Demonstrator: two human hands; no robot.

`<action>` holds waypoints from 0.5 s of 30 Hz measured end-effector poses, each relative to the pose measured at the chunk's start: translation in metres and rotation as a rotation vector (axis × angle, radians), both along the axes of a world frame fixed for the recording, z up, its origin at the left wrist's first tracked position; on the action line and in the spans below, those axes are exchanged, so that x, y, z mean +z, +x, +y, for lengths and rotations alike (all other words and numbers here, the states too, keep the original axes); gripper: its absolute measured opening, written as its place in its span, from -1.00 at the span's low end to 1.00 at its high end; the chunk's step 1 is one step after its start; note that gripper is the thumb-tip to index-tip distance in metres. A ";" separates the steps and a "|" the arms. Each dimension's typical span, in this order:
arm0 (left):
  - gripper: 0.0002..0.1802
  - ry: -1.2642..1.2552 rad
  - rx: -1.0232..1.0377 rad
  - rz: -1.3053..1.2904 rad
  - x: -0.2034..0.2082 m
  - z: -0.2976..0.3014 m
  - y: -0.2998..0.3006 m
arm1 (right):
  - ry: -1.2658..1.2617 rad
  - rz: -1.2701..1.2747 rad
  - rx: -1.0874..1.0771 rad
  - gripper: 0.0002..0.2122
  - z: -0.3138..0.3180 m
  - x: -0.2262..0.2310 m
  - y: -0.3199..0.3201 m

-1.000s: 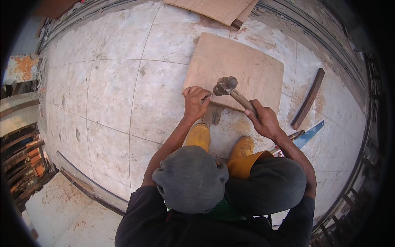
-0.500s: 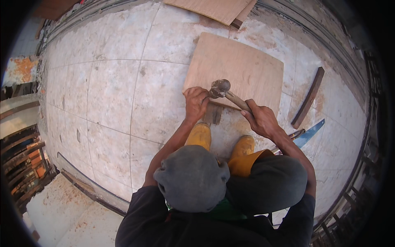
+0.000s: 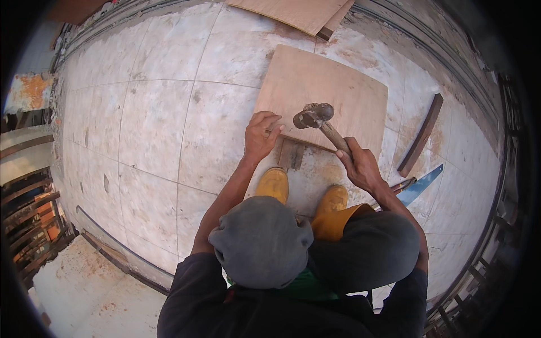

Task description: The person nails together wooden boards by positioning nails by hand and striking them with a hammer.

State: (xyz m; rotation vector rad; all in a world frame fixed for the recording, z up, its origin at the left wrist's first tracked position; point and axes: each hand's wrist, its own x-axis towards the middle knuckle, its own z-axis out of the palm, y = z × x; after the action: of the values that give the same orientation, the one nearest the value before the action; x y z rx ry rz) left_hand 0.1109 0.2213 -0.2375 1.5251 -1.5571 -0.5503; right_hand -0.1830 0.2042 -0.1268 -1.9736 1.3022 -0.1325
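My right hand is wrapped round the wooden handle of a hammer. Its dark, worn metal head hangs over the near part of a plywood sheet. At the sheet's near left corner is my left hand, thumb and fingers apart; no held thing can be made out there. Dark wood pieces stick out from under the near edge of the sheet, in front of my yellow boots.
Right of the sheet lies a dark wooden strip, with a blue-bladed handsaw nearer to me. More plywood lies at the far edge. Pale floor tiles extend to the left, bordered by rubble and timber.
The hammer head has lifted away from my left hand, up and to the right. My left hand has shifted slightly left, and its fingers have spread.
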 end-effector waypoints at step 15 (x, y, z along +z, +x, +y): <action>0.22 1.079 0.293 -0.074 0.004 -0.062 0.023 | -0.030 0.029 0.075 -0.71 0.005 -0.006 -0.002</action>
State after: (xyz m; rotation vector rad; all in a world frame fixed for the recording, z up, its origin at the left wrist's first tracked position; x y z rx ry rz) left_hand 0.1340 0.1593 -0.2333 2.5220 -1.0473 -1.2849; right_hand -0.1847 0.2095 -0.1330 -2.0542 1.2497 -0.0877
